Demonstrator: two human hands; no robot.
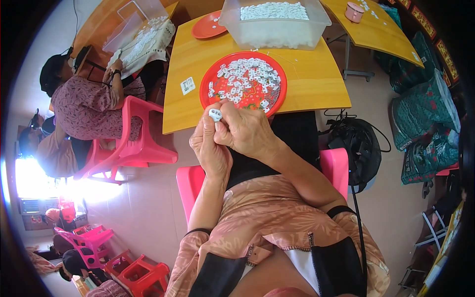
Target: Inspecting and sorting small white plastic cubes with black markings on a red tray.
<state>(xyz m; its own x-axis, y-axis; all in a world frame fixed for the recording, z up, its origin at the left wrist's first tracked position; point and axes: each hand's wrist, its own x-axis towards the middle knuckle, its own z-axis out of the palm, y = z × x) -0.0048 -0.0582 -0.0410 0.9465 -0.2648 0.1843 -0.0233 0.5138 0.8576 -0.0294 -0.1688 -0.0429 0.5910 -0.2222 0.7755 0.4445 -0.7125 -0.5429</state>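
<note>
The left hand (210,143) pinches a small white piece (215,115) at its twelve o'clock; a red tray (203,83) of similar pieces (247,69) sits at one; the right hand (249,129), curled closed against that piece, at two; a translucent bin (277,33), farther, at one.

The piece (215,114) I hold is small, white and rounded, with dark spots on its upward face, pinched at my left hand (212,146), just beside my right hand (250,132)
</note>
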